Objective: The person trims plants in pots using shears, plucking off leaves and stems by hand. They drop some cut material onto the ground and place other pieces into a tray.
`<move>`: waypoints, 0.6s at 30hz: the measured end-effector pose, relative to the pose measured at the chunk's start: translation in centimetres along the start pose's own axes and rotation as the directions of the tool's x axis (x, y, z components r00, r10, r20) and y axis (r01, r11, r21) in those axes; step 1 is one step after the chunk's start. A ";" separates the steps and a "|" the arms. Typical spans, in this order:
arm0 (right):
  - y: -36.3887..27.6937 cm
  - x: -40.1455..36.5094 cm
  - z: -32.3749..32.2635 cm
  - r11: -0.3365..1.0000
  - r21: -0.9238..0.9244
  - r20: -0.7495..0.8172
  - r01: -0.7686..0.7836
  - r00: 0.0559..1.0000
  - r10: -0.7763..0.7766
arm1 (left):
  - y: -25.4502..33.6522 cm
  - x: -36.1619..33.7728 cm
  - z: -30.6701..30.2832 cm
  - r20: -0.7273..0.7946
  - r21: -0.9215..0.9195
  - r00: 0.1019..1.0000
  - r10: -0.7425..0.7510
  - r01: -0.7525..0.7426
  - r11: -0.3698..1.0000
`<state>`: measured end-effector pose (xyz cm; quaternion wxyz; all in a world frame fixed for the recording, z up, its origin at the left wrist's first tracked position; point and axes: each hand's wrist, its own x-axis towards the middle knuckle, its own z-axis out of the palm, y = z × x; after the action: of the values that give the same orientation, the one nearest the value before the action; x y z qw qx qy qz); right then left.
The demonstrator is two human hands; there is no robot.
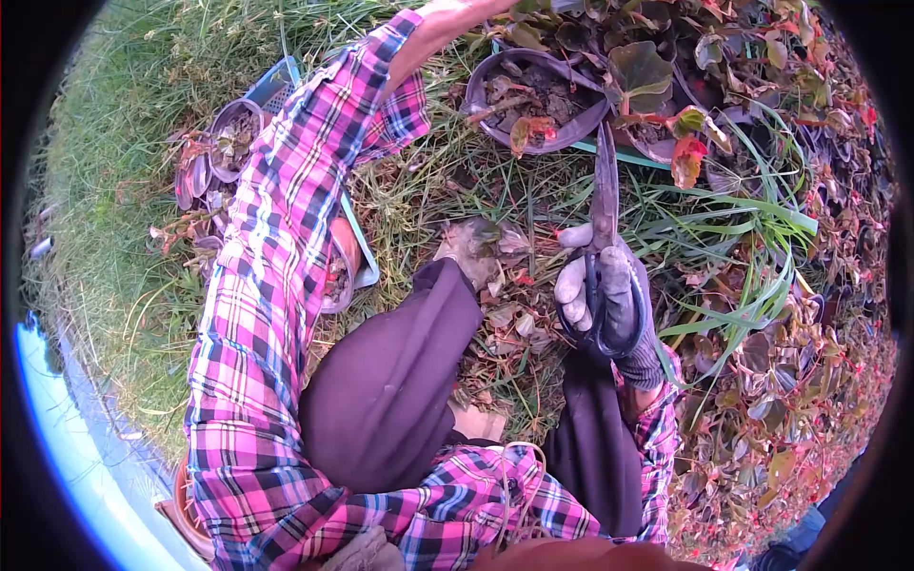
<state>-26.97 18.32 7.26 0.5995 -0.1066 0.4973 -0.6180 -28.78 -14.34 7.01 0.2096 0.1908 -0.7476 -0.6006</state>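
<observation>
In the head view my right hand [609,295], in a grey work glove, is closed around the dark handles of a pair of scissors [606,186]. The blades point away from me and appear together, their tip near a plant pot [538,100] holding soil and dry leaves. Beside that pot grows a plant with broad green and reddish leaves [640,76]. My left arm [276,219], in a pink plaid sleeve, stretches forward. Its bare forearm leaves the picture at the top edge, so my left hand is out of sight.
Small pots [235,141] stand on the left by a blue crate [276,84]. Another pot [339,271] sits near my knee, in a pale-edged tray [360,243]. Dense leafy plants [790,381] fill the right side. Long grass blades [752,224] arch beside my right hand.
</observation>
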 end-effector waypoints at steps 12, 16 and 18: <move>-6.3 11.3 1.6 0.989 0.079 0.295 -0.126 0.950 0.098 | 0.2 -2.5 -0.8 -0.097 0.041 0.992 0.075 -0.071 0.997; -6.6 12.7 2.2 0.985 0.097 0.172 -0.141 0.977 0.123 | 0.0 -2.7 -0.7 -0.056 0.056 0.992 0.115 -0.112 0.992; -6.4 13.1 1.2 0.983 0.106 0.212 -0.152 0.969 0.127 | 0.5 -3.0 -0.5 -0.079 -0.007 0.995 0.053 -0.054 0.999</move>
<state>-33.53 5.26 6.50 0.6950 -0.0975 0.4007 -0.5890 -26.04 -13.04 7.29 0.2557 0.1931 -0.7409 -0.5903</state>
